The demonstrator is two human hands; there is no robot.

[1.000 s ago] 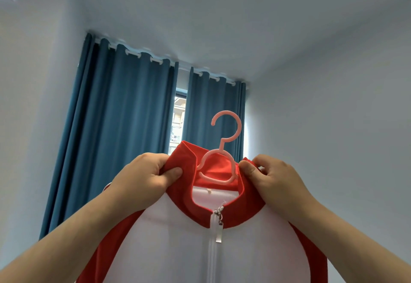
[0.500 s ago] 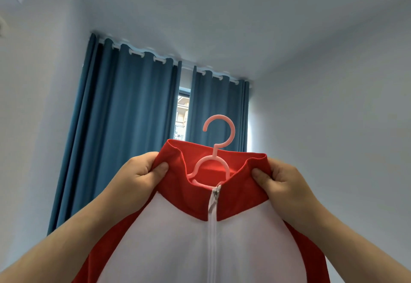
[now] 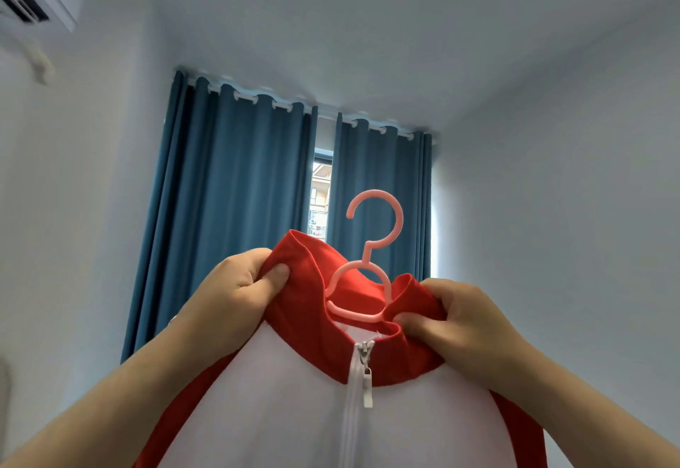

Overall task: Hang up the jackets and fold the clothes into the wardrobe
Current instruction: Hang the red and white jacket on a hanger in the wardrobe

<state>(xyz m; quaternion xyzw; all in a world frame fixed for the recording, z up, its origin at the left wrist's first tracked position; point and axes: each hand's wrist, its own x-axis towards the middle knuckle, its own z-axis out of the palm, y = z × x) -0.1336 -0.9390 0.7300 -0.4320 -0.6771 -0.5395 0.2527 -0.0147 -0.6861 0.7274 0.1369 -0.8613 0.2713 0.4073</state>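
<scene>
The red and white jacket [image 3: 294,401] could slide off the pink hanger [image 3: 366,255]. The hanger seems to be held up only by the jacket around it, and no hand is on its hook. If one side of the red collar [image 3: 305,305] gets pulled harder, the hanger may tip and poke out of the neck hole. The zip [image 3: 362,353] stops a little below the top, so the neck is a bit open, and a hard tug could pull it open more. The wardrobe is not in view, so the jacket must be carried there, and it could swing on the way.

The jacket is held up in the air in front of the blue curtains [image 3: 239,191]. The hands are apart, one on each side of the collar. The left hand [image 3: 239,291] pinches the left side with thumb and fingers. The right hand [image 3: 456,320] pinches the right side, just beside the hanger's arm. The hook sticks up between the hands, and the rest of the jacket hangs down below them.
</scene>
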